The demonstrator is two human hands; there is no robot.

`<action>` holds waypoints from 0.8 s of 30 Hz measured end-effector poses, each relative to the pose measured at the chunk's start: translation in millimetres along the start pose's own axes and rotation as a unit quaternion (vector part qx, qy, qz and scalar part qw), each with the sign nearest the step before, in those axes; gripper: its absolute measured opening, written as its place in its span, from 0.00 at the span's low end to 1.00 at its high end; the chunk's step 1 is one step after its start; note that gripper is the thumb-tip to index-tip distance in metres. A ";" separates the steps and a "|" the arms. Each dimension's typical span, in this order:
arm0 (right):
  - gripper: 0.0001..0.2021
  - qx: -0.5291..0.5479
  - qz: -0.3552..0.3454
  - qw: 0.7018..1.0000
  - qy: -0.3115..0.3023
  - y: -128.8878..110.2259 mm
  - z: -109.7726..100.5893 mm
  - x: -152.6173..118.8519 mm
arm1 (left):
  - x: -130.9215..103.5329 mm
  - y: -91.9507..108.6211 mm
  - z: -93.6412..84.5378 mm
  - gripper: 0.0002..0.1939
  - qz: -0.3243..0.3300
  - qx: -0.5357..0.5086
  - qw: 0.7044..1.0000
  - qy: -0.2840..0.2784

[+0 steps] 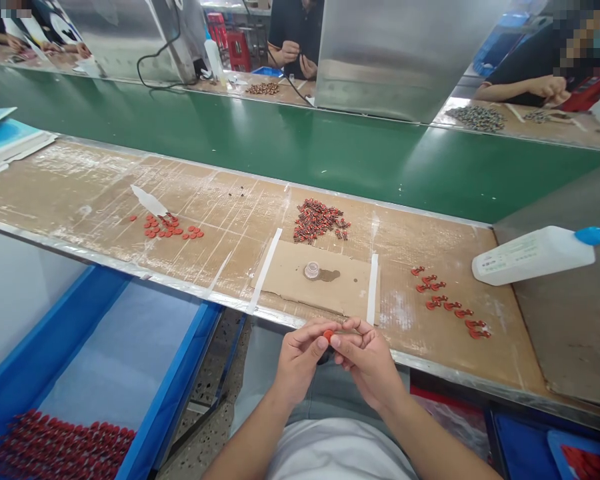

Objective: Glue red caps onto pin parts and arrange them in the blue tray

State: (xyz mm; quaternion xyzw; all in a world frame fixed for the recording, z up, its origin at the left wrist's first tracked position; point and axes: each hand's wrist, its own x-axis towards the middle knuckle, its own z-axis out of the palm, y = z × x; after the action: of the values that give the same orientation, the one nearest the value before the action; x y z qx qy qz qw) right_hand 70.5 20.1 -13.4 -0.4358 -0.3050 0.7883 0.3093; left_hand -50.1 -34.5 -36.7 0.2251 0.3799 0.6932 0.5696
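My left hand point(301, 357) and my right hand point(365, 357) meet at the table's front edge, fingers pinched together. A small round red disc point(329, 335) sits between their fingertips, gripped from both sides; anything behind it is hidden. Just beyond the hands, a small clear cup point(311, 270) stands on a cardboard sheet point(290, 293) taped down at both sides. Behind the sheet lies a heap of small red and dark parts point(315, 220). Red discs point(163, 228) lie scattered to the left, and several red pieces with upright stems point(453, 307) stand in rows at right.
A white bottle with a blue cap point(535, 255) lies at right. A white pointed strip point(150, 199) touches the scattered discs. Below left, a blue tray point(180, 373) holds rows of red pieces. A green belt point(260, 137) runs behind the table; other people work beyond it.
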 end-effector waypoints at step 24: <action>0.17 -0.701 -0.289 0.633 0.156 -110.3 -30.6 199.9 | -3.9 12.6 -22.8 0.12 -0.033 -0.158 0.978 0.135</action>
State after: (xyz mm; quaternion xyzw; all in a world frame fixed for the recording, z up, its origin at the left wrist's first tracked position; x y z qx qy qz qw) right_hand 36.1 245.9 -43.6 -0.5271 -0.8234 0.1283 0.1662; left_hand -73.9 -45.2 -40.2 0.0240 0.3464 0.7493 0.5639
